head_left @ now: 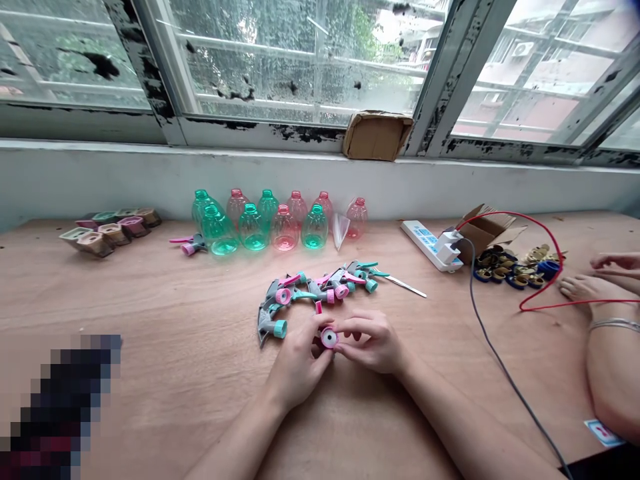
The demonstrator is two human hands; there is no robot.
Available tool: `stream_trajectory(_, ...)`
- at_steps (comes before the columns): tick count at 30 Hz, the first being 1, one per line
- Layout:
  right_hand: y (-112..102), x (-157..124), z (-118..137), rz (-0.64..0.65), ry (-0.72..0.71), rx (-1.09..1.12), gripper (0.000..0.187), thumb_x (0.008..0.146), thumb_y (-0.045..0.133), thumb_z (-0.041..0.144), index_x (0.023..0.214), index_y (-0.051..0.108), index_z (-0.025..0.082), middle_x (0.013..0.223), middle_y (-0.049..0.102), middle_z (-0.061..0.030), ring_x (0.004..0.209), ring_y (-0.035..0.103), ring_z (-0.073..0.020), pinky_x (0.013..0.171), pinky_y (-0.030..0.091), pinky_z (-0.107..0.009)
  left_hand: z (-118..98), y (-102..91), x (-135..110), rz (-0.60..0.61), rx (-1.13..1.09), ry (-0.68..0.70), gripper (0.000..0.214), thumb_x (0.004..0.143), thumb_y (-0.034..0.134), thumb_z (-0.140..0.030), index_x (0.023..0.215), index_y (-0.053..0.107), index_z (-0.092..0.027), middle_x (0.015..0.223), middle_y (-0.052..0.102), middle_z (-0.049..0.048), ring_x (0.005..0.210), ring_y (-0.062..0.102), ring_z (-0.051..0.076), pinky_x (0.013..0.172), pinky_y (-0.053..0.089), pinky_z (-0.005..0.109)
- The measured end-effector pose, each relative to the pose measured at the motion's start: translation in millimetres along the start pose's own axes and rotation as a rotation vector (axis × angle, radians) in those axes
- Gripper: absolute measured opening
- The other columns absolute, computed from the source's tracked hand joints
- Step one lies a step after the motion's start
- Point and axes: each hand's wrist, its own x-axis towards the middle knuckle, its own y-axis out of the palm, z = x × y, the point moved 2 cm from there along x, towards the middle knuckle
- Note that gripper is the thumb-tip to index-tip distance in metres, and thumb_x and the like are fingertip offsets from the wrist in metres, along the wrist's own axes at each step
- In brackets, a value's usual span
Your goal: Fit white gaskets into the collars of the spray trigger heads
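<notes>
Between my two hands is a spray bottle trigger head [329, 338], its pink collar facing me with a white disc and dark hole inside. My left hand [303, 357] is closed around its body, which is mostly hidden by the fingers. With thumb and fingertips, my right hand [373, 343] pinches the collar from the right side. Just beyond my hands lies a loose pile of grey trigger heads [325, 288] with pink or teal collars and levers. A teal-collared trigger head [273, 327] rests nearest my left hand.
Green bottles [255, 230] and pink bottles [285, 230] stand along the wall, beside a clear plastic cone [341, 230]. Tweezers [407, 285] lie right of the pile. A power strip [433, 247], red cable [555, 240] and another person's hands [590, 288] are at right. Small containers [110, 230] sit left.
</notes>
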Motion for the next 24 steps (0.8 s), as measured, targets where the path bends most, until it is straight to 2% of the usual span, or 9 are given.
stream_trajectory(3,-1.7,-0.6,-0.6,0.02,-0.017,-0.016,0.023,0.079,0.074,0.023,0.102,0.074,0.021,0.077,0.068,-0.0028,0.057,0.054,-0.0101,0.052,0.043,-0.021,-0.1,0.0,0.0,-0.004,-0.002,-0.005,0.034,0.085,0.057,-0.013,0.117,0.054,-0.022,0.103,0.066,0.0055,0.088,0.069,0.017,0.071,0.06,0.028)
stream_trajectory(7,0.6,-2.8,-2.4,0.134,-0.037,-0.077,0.016,0.081,0.073,0.027,0.095,0.075,0.02,0.072,0.067,-0.0021,0.056,0.057,-0.0102,0.053,0.042,-0.021,2.2,0.3,-0.7,-0.002,-0.011,0.009,0.035,0.083,0.058,-0.011,0.116,0.053,-0.022,0.1,0.065,0.0042,0.082,0.068,0.016,0.069,0.059,0.027)
stream_trajectory(11,2.5,-4.2,-2.9,0.173,-0.044,-0.131,0.015,0.085,0.07,0.029,0.095,0.075,0.02,0.072,0.067,-0.0022,0.056,0.06,-0.0098,0.053,0.042,-0.02,4.6,0.3,-1.4,-0.007,-0.003,0.015,0.037,0.082,0.059,-0.01,0.116,0.053,-0.023,0.097,0.065,0.0029,0.083,0.068,0.016,0.071,0.059,0.027)
stream_trajectory(15,2.0,-1.5,-2.1,0.166,-0.062,-0.161,0.012,0.085,0.069,0.03,0.089,0.075,0.021,0.071,0.068,-0.0017,0.058,0.06,-0.0105,0.056,0.042,-0.021,5.3,0.4,-1.4,0.001,-0.008,0.012,0.038,0.082,0.06,-0.011,0.117,0.052,-0.023,0.102,0.066,0.0038,0.084,0.068,0.016,0.073,0.06,0.029)
stream_trajectory(18,0.9,1.0,-2.4,0.155,-0.077,-0.174,0.01,0.086,0.069,0.029,0.085,0.075,0.021,0.068,0.067,-0.0008,0.057,0.058,-0.01,0.056,0.041,-0.022,5.6,0.7,-1.1,0.0,-0.009,0.006,0.037,0.083,0.059,-0.01,0.116,0.053,-0.023,0.099,0.066,0.003,0.083,0.069,0.016,0.07,0.06,0.028)
stream_trajectory(24,-0.2,-0.7,-2.8,0.093,-0.15,-0.219,0.012,0.089,0.067,0.029,0.088,0.075,0.02,0.064,0.065,-0.0007,0.054,0.055,-0.01,0.054,0.037,-0.023,7.9,1.6,-1.1,-0.001,0.06,0.039,0.037,0.084,0.058,-0.011,0.118,0.052,-0.023,0.095,0.065,0.0028,0.083,0.068,0.017,0.07,0.059,0.028)
